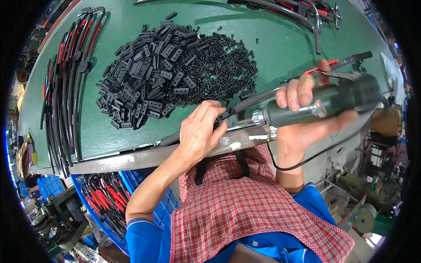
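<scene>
**Workbench status: wiper blade under the power driver**

Head view. The work surface is a green table (272, 48) with a metal front edge, set in a workshop with machinery and clutter beyond its right side. At the table's centre lies a large heap of small black plastic clips (175, 72), spread loosely and well apart from the table edges. Along the left side of the table a row of finished wiper blades (66, 87), black with red strips, lies side by side. More blades of the same kind (307, 13) rest at the far right corner. Below the table edge, at my left, a blue crate (109, 206) holds further black and red blades.

My left hand (199, 131) is closed in a pinch on the near part of 1 long black wiper blade (258, 97), at the front edge of the table. The blade runs from that hand up and to the right, crossing behind my right hand, and its far end reaches toward the table's right rim.

My right hand (307, 114) is wrapped firmly around a dark green power screwdriver (333, 98). The tool lies nearly level, with its metal nose pointing left toward the fingers of my left hand and the blade they pinch. I cannot tell whether the tip touches the blade. A black cable (302, 161) hangs from the tool and loops below my right wrist. I wear a red checked apron (245, 206) over a blue shirt.
</scene>
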Tool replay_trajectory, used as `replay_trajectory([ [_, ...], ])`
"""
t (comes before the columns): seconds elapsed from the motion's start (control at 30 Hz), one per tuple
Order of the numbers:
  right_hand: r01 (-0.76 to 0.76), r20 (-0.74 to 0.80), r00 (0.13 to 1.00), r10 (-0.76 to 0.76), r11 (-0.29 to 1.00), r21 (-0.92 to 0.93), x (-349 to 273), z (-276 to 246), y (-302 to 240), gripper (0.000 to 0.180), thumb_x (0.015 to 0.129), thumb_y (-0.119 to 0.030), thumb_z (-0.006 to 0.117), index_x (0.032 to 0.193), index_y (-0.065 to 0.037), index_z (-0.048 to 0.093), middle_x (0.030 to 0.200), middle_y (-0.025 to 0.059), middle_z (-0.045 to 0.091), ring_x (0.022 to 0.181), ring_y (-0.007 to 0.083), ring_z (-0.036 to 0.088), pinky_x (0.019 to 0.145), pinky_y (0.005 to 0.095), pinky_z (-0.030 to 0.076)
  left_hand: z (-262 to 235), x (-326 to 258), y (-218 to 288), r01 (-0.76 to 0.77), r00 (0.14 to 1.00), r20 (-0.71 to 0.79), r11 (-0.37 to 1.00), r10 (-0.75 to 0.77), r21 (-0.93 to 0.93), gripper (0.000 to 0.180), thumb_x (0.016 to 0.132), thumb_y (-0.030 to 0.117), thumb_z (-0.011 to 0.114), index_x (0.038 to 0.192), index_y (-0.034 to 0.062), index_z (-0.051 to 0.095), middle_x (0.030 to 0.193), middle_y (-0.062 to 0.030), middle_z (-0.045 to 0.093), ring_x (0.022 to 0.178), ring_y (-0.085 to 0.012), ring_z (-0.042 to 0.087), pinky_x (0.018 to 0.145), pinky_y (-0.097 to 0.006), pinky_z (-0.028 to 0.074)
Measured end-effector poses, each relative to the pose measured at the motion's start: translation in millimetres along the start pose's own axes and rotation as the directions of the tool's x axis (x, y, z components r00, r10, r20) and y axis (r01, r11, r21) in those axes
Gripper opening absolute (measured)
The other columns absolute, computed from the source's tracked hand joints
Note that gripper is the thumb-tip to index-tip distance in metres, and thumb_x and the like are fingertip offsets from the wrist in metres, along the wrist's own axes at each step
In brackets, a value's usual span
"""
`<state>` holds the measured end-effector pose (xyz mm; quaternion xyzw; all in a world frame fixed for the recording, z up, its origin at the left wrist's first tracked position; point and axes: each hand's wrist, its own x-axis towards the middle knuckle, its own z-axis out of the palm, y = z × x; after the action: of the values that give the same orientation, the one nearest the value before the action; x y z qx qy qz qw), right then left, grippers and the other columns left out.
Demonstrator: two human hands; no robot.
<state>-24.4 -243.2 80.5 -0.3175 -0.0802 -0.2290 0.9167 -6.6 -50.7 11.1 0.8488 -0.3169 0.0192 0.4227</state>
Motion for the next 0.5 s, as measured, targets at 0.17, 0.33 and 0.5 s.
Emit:
replay_trajectory([
  [0.17,0.144,0.298,0.951,-0.085,0.973,-0.181,6,23,6,0.111,0.068,-0.078,0.059,0.142,0.000,0.031,0.072,0.0050,0.050,0.060,0.0183,0.052,0.060,0.0362,0.043,1,0,-3,-0.003,1.000,-0.012,1.000,0.002,-0.023,0.026,0.074,0.007,0.070,0.096,0.0025,0.057,0.100,-0.0122,0.061,0.085,-0.0296,0.063,0.070,-0.037,0.052],
  [0.33,0.123,0.375,0.927,0.010,0.936,-0.329,7,34,19,0.100,0.070,-0.069,0.064,0.136,0.001,0.035,0.072,0.0072,0.054,0.061,0.0205,0.055,0.060,0.0364,0.047,0,-1,-4,-0.002,0.999,-0.036,0.998,-0.001,-0.058,0.025,0.075,0.007,0.070,0.096,0.0023,0.057,0.100,-0.0123,0.060,0.083,-0.0302,0.063,0.069,-0.037,0.052],
  [0.5,-0.089,0.339,0.893,0.297,0.853,-0.514,11,41,23,0.063,0.088,-0.041,0.062,0.123,0.009,0.045,0.070,0.0118,0.060,0.065,0.0194,0.058,0.060,0.0294,0.047,-1,-2,-9,0.020,1.000,-0.002,0.995,-0.020,-0.095,0.024,0.076,0.007,0.068,0.096,0.0010,0.055,0.100,-0.0118,0.058,0.088,-0.0296,0.061,0.071,-0.038,0.052],
])
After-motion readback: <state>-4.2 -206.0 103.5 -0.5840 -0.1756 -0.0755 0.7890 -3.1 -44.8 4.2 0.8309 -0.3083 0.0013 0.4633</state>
